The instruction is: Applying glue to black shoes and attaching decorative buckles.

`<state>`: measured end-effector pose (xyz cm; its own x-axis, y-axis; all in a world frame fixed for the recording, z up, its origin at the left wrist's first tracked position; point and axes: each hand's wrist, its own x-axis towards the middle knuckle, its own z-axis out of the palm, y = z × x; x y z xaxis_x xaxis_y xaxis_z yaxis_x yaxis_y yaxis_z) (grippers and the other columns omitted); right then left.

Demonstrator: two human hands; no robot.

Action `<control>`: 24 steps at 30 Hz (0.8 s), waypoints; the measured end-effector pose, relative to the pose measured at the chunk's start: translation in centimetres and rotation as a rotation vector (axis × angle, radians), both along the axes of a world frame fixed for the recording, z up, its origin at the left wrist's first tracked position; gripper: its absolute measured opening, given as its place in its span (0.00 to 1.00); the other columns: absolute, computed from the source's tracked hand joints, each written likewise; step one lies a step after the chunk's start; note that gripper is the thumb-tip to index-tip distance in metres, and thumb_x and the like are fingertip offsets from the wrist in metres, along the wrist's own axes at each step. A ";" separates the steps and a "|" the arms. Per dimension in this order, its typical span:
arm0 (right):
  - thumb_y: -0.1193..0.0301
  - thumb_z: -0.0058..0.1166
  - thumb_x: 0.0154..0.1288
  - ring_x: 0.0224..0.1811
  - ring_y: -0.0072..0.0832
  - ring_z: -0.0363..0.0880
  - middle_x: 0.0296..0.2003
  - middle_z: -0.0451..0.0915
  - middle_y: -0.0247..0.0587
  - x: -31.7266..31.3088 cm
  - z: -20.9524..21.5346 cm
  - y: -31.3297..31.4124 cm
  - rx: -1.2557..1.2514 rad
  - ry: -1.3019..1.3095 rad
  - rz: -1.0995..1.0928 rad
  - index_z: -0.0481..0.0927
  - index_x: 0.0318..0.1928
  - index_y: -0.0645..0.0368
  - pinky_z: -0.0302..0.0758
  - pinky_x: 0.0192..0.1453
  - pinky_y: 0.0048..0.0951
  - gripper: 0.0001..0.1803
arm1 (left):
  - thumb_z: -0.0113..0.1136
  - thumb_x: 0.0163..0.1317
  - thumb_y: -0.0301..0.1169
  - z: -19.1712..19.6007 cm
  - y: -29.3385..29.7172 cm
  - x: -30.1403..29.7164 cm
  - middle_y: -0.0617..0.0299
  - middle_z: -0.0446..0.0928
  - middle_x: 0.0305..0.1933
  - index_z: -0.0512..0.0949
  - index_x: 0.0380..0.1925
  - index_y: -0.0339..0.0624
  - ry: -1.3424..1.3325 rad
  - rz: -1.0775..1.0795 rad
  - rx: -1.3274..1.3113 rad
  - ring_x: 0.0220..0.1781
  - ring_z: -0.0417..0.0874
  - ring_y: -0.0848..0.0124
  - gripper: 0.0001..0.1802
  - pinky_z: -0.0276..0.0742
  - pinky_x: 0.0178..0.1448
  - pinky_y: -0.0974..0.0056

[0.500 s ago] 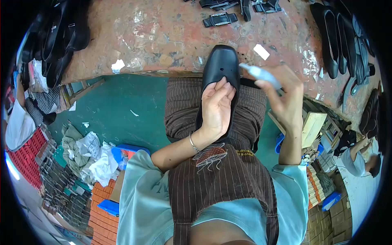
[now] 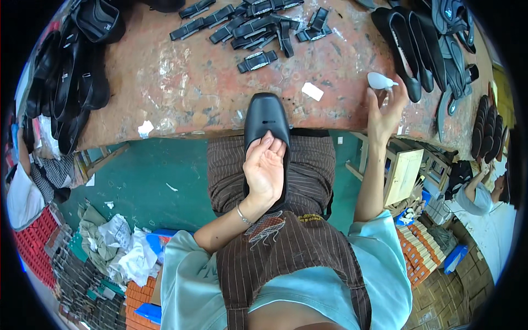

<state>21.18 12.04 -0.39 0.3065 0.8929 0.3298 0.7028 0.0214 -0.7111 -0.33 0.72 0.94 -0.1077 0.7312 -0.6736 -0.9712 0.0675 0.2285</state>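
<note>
In the head view, the white squeeze bottle (image 2: pixel 379 81), nozzle toward 3 o'clock, is at 2 o'clock over the worktop (image 2: pixel 192 93); its contents cannot be told. The right hand (image 2: pixel 386 113) is just below it, thumb and fingers parted; whether they touch the bottle is unclear. The left hand (image 2: pixel 265 170), near the dial's centre, is palm up, its fingers tucked into the black shoe (image 2: pixel 267 113) and gripping it. The shoe's toe points to 12 o'clock, its vamp slotted.
</note>
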 end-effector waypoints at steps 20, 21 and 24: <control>0.74 0.57 0.63 0.26 0.18 0.79 0.27 0.83 0.41 -6.3 2.7 1.3 -0.221 0.377 0.114 0.83 0.41 0.62 0.74 0.31 0.22 0.08 | 0.48 0.59 0.19 -0.5 -0.2 -0.1 0.65 0.74 0.34 0.71 0.29 0.41 -0.022 -0.015 0.069 0.35 0.71 0.72 0.05 0.69 0.51 0.66; 0.76 0.56 0.63 0.26 0.19 0.78 0.25 0.81 0.39 -5.4 1.9 0.1 -0.314 0.476 0.150 0.83 0.42 0.63 0.74 0.31 0.22 0.08 | 0.48 0.59 0.19 -0.1 0.1 0.0 0.67 0.72 0.32 0.70 0.27 0.42 -0.008 -0.038 0.037 0.33 0.69 0.73 0.06 0.67 0.50 0.66; 0.77 0.56 0.63 0.25 0.19 0.77 0.25 0.81 0.38 -5.3 0.8 -1.8 -0.351 0.181 0.047 0.82 0.43 0.64 0.74 0.31 0.22 0.09 | 0.48 0.59 0.19 -0.1 0.2 -0.1 0.67 0.72 0.31 0.70 0.27 0.43 0.006 -0.019 0.012 0.34 0.69 0.74 0.06 0.68 0.50 0.66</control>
<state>15.89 10.22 0.41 0.2882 0.9561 -0.0536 0.5691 -0.2160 -0.7934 -0.42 0.93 0.86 -0.0974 0.7415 -0.6638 -0.9684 0.0833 0.2351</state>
